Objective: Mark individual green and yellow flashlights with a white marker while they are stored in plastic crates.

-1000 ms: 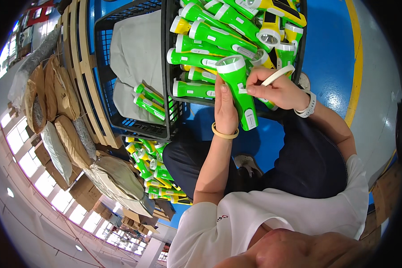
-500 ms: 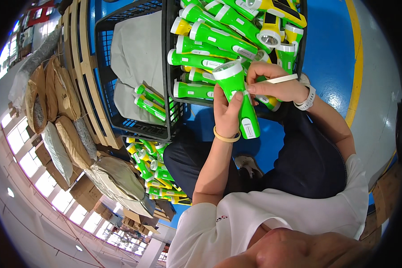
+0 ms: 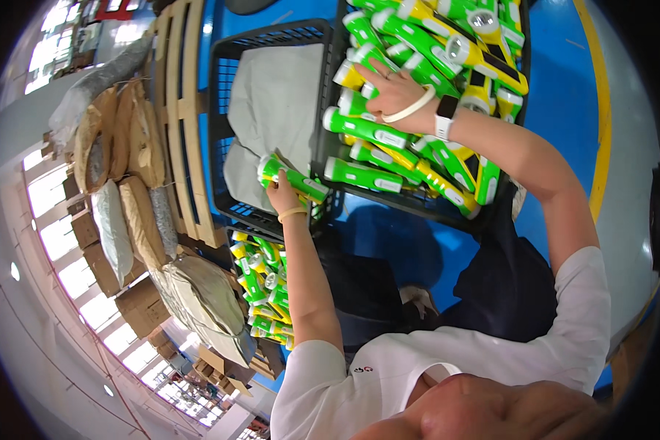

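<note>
My left hand (image 3: 282,194) is closed around a green flashlight (image 3: 301,185) with a white head, over the near right corner of a black crate (image 3: 221,110) lined with a grey sheet (image 3: 275,88). Part of another green flashlight shows beneath it. Over a second black crate (image 3: 418,209), heaped with green and yellow flashlights, reaches my right hand (image 3: 397,97). Its fingers are stretched out above the pile near a white-headed green flashlight (image 3: 372,59). Nothing shows in that hand, though its palm side is hidden.
Another heap of green and yellow flashlights (image 3: 268,290) lies at the near left, below the lined crate. A wooden pallet (image 3: 174,125) and several brown sacks (image 3: 143,220) are along the left. A yellow line (image 3: 603,110) marks the blue floor at right.
My left hand has carried the flashlight from in front of me leftward to the lined crate. My right hand has left that flashlight and moved forward over the heaped crate, fingers extended.
</note>
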A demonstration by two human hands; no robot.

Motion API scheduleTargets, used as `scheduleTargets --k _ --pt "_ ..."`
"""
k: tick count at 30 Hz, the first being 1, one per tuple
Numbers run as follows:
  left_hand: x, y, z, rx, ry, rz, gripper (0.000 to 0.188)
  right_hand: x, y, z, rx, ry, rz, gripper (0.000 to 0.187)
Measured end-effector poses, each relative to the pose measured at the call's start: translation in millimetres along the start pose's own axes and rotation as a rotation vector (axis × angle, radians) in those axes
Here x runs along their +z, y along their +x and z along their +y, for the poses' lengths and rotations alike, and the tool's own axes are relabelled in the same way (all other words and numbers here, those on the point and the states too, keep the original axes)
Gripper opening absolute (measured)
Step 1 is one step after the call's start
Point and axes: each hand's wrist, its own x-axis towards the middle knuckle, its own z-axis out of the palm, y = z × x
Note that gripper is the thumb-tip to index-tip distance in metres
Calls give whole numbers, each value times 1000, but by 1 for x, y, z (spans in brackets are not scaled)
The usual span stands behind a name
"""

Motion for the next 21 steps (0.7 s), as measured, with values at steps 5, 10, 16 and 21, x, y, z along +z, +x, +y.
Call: scheduleTargets --k 5,10,16,21 --pt "46 -84 49 421 22 -143 36 -11 11 15 175 30 -258 11" --pt "104 -192 102 406 -218 -894 69 -86 -29 -39 177 918 -16 17" --pt "131 -222 113 -9 -659 -1064 47 -102 -79 -42 323 1385 97 17" --pt "139 -237 104 3 -614 -1050 48 -106 -95 -34 173 1166 172 10"
